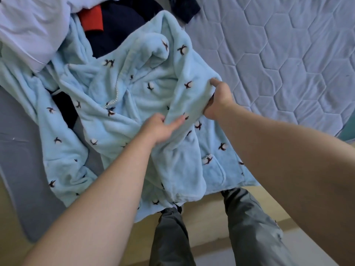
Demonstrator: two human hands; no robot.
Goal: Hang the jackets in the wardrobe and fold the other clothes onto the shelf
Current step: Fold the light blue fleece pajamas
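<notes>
A light blue fleece jacket (pixel 119 104) with small dark bird-like motifs and a white zipper lies spread on the bed, its hem hanging over the front edge. My left hand (pixel 159 129) grips a fold of the fleece near the jacket's middle. My right hand (pixel 219 98) pinches the jacket's right edge, thumb on top, lifting a ridge of fabric between both hands. A patch pocket (pixel 213 169) shows low on the right. Part of the jacket is hidden under my arms.
A dark navy garment (pixel 123 25) with a red patch (pixel 92 18) and a white garment (pixel 28 25) are piled at the upper left. The quilted pale mattress (pixel 288 54) stretches right. A grey sheet (pixel 17 135) lies left; my grey trousers (pixel 249 223) stand below the bed's edge.
</notes>
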